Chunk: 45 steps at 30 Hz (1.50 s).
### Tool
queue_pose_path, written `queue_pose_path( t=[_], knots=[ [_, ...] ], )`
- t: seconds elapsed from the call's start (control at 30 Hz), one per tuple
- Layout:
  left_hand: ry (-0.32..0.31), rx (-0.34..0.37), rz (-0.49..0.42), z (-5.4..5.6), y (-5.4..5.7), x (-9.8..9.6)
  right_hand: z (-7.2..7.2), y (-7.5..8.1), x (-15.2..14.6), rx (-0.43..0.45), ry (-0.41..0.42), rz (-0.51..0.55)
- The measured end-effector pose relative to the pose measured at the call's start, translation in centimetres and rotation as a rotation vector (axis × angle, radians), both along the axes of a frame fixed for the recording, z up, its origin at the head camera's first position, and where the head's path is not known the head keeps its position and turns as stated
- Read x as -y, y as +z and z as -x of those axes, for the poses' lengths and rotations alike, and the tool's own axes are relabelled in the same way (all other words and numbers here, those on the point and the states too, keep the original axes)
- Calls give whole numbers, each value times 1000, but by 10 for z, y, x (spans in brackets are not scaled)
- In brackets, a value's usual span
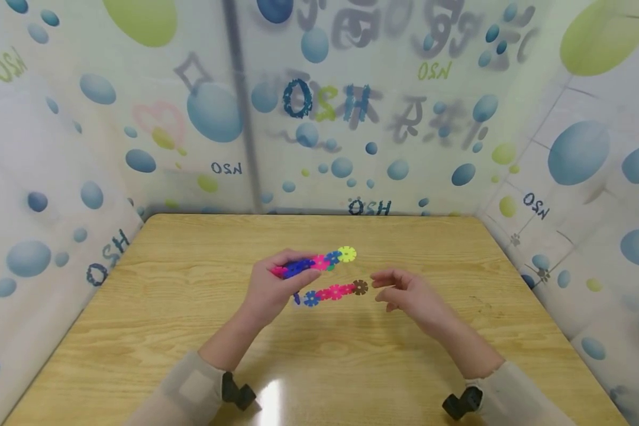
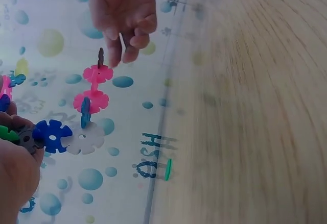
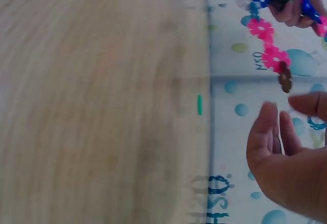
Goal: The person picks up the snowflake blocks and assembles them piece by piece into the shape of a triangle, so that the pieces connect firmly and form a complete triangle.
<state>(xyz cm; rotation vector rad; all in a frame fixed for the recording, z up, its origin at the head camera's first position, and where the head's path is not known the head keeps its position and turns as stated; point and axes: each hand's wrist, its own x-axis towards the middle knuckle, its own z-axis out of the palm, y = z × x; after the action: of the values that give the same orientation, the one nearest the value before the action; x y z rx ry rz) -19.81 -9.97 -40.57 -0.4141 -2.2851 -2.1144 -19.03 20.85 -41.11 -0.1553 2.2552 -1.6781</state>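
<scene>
My left hand [image 1: 270,287] grips a chain of interlocking plastic snowflake discs [image 1: 319,263] above the table. One arm of the chain, in blue and pink with a yellow disc [image 1: 347,254] at its tip, points right between thumb and fingers. A lower arm of pink discs [image 1: 335,291] ends in a brown disc [image 1: 360,287]. In the left wrist view, a clear disc [image 2: 85,138] and a dark blue disc [image 2: 52,137] link this arm to the held part. Just right of the brown disc, my right hand [image 1: 410,296] hovers with fingers loosely bent, apart from it.
A wooden table [image 1: 138,307] lies under both hands. A small green piece [image 3: 200,105] is on it near the far edge. Patterned curtains [image 1: 319,148] with blue and green dots surround the table at the back and sides.
</scene>
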Motion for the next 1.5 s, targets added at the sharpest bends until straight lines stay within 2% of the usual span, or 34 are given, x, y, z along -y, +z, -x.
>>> queue_pose_path(
  t=[0.17,0.27,0.37,0.53,0.73,0.93,1.17,1.3,1.4,1.5],
  knots=[
    [10,19,-69,1,2,-3,-3,-15,13,81,157,31],
    [24,48,-139,1,3,-7,-7,-20,24,102,190,82],
    [35,67,-206,2,3,-12,-10,-22,35,109,183,142],
    [13,43,-299,3,3,-19,-12,-22,50,90,164,229],
    [-14,32,-378,2,3,-25,-13,-21,60,56,157,257],
    [-16,65,-448,0,3,-29,-14,-20,65,25,129,296],
    [-3,114,-452,-2,1,-29,-15,-20,65,-50,86,296],
    [-25,98,-447,-2,-1,-28,-14,-20,61,-88,29,269],
    [-34,67,-404,-1,-4,-25,-13,-17,57,-113,12,265],
    [-37,31,-299,0,-6,-20,-12,-14,51,-152,16,243]
  ],
)
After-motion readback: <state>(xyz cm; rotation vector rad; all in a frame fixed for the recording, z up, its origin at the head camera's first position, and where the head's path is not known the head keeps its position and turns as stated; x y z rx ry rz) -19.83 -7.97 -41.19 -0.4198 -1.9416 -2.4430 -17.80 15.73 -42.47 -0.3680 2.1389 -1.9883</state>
